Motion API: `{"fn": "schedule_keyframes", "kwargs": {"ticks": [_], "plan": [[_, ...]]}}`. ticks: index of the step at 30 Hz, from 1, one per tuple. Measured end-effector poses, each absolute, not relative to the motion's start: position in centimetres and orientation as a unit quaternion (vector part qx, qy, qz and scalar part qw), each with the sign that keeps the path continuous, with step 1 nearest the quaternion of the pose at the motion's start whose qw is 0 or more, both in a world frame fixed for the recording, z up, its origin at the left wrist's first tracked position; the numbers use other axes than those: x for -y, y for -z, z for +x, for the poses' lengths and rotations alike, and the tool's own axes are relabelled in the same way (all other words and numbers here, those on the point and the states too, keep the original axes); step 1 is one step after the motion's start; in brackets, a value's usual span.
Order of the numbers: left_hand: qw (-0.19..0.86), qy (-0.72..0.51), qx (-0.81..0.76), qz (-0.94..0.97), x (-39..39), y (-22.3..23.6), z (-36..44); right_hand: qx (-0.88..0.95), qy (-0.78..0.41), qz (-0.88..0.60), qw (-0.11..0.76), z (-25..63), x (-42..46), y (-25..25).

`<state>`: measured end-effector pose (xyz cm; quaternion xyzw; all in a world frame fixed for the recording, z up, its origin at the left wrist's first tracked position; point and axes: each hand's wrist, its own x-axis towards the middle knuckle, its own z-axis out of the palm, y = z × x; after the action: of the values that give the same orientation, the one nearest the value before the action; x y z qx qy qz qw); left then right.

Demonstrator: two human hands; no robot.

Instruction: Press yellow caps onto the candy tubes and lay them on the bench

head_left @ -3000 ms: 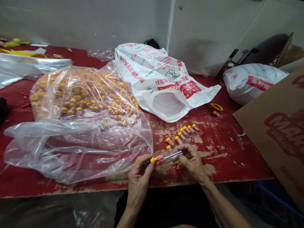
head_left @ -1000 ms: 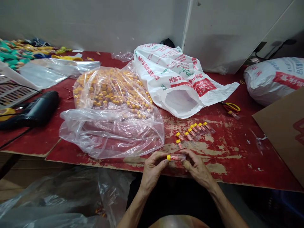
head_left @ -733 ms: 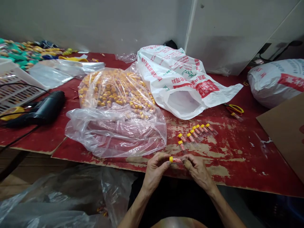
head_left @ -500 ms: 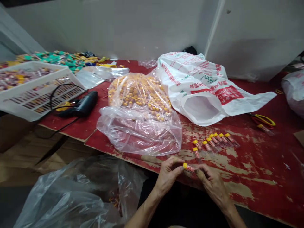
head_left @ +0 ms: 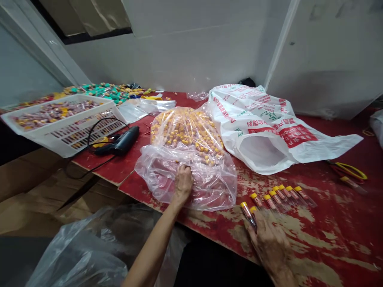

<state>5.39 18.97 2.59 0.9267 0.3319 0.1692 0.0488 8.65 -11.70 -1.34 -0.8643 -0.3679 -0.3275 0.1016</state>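
My left hand (head_left: 183, 184) is at the mouth of a clear plastic bag (head_left: 214, 193), its fingers curled and their tips hidden. Inside that bag lie many small yellow-capped pieces (head_left: 179, 126). On the table to the right, my right hand (head_left: 271, 241) closes on a slim clear tube (head_left: 248, 214) with a yellow cap and dark contents. Another yellow cap shows just beside its fingers. Beyond this hand, several similar capped tubes (head_left: 283, 195) with red-and-white labels lie in a slanting row.
A white printed sack (head_left: 254, 107) lies open-mouthed behind the tubes. Yellow-handled scissors (head_left: 351, 170) and a single tube (head_left: 353, 184) are at the right. At the left stand a black heat gun (head_left: 127, 140) with a cord and a full white basket (head_left: 68, 133). Clear plastic sheeting (head_left: 86, 247) hangs below the table edge.
My hands have parted. The left let go of the tube and moved forward-left to the bag; the right carried the tube down to the near end of the row. The view has shifted.
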Motion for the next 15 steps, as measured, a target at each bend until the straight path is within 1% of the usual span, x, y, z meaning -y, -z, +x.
{"fn": "schedule_keyframes", "kwargs": {"ticks": [4, 7, 15], "plan": [[0.030, -0.109, -0.319, 0.941, -21.3, -2.1, 9.3, 0.351, 0.320, -0.875, 0.096, 8.6, 11.3, 1.2], [0.017, -0.092, -0.290, 0.952, -22.2, -1.8, 10.9, 0.350, 0.312, -0.878, 0.098, 8.8, 11.1, 1.2], [-0.016, -0.057, -0.287, 0.956, -24.1, -1.1, 10.6, 0.383, 0.286, -0.868, 0.137, 8.8, 10.7, 1.1]]}}
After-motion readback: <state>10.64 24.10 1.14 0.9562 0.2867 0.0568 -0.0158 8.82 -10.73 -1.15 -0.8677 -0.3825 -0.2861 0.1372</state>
